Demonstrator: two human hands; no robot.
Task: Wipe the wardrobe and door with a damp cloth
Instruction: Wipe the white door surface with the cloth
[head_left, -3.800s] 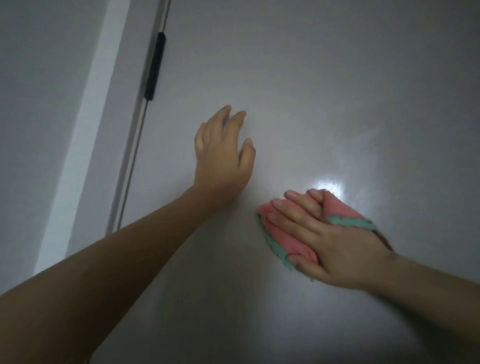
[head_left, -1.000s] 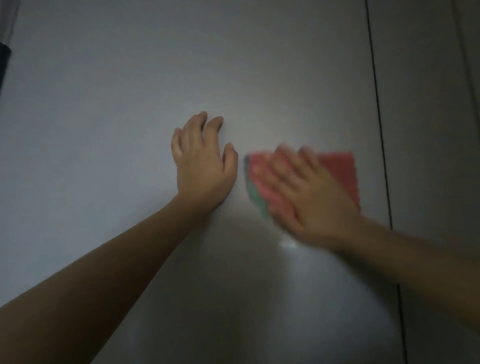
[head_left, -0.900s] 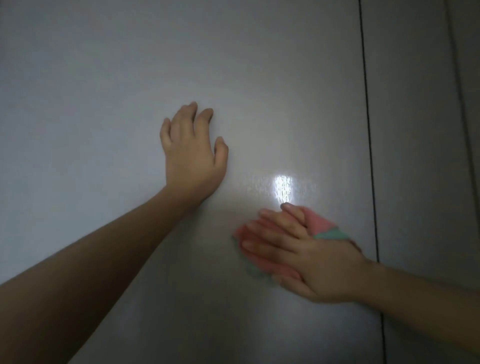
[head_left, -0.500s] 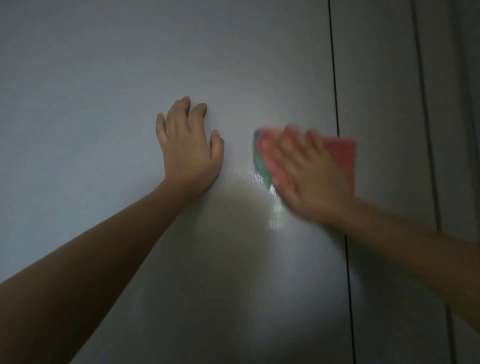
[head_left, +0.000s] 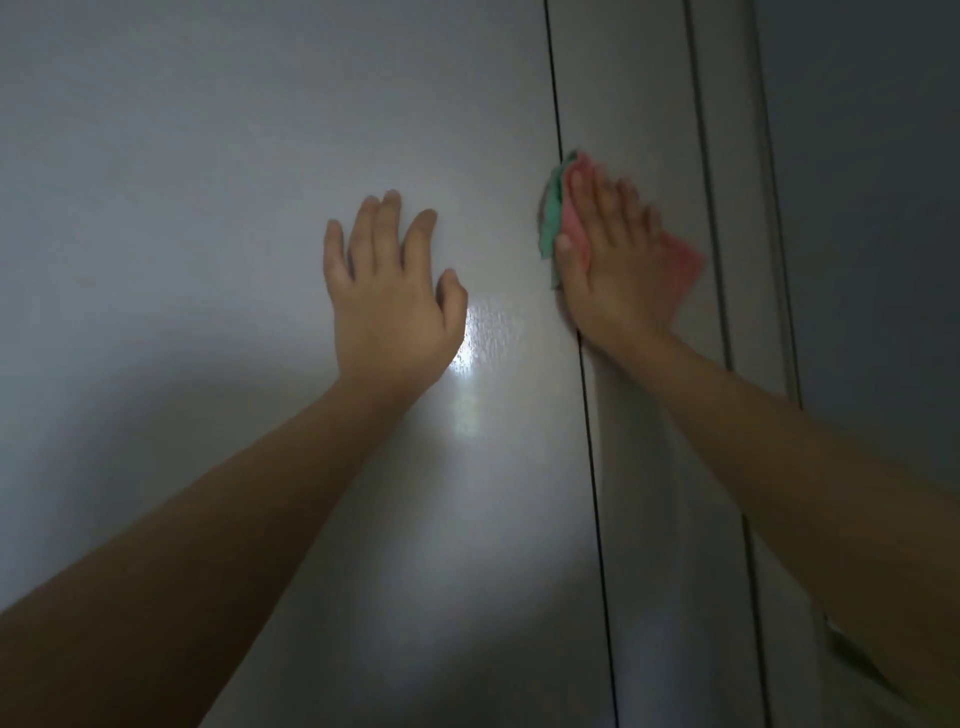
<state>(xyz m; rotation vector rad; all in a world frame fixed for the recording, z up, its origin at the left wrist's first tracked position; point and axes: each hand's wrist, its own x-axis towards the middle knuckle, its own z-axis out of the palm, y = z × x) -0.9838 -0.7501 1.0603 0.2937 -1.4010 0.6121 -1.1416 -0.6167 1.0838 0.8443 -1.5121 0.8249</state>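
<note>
No readable text, brand or label anywhere in the head view. Your left hand (head_left: 392, 299) lies flat on the glossy pale grey door panel (head_left: 208, 260), fingers straight and slightly spread, holding nothing. Your right hand (head_left: 615, 270) presses the pink cloth with green edging (head_left: 553, 218) against the surface with straight fingers, palm flat over it; slight motion blur on this hand. The cloth lies under your right palm and fingers, with green trim poking out past the thumb side and pink showing past the little-finger side. It sits right at the thin dark vertical seam (head_left: 571, 312), mostly on the narrow grey strip (head_left: 639, 104) right of it; whether that strip is frame or wardrobe, cannot tell. Versus half a second ago: cloth and right hand have shifted right, from straddling the seam to mostly beyond it, and the fingers now point more upward. The left hand is planted in the same pose. A bright reflection with a wet-looking streaked patch (head_left: 475, 343) sits just beside your left thumb, between the two hands.
</note>
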